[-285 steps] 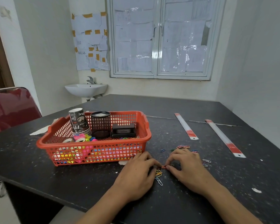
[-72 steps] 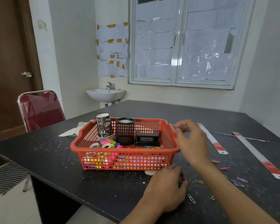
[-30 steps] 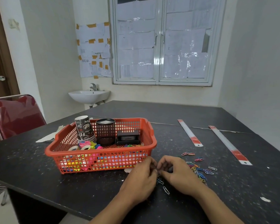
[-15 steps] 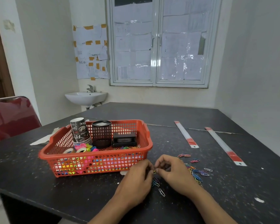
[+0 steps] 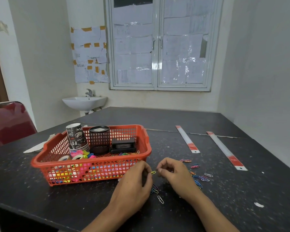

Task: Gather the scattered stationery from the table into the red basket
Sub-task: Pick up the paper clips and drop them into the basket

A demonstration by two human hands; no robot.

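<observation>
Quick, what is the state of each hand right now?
Left hand: pinches a small yellow wire paper clip.
Right hand: fingers curled; whether it holds anything cannot be told.

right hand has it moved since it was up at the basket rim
Yes. The right hand has dropped from the right rim of the red basket back toward the person, to above the table beside the left hand, which pinches a yellow paper clip.

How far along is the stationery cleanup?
Done: paper cups, mesh pen holder, black stapler-like box, tape rolls and some basket clips sit in the red basket.
In hand: the left hand pinches a yellow clip; the right hand is curled beside it.
Left: loose clips on the table, plus the shorter ruler and longer ruler.
</observation>
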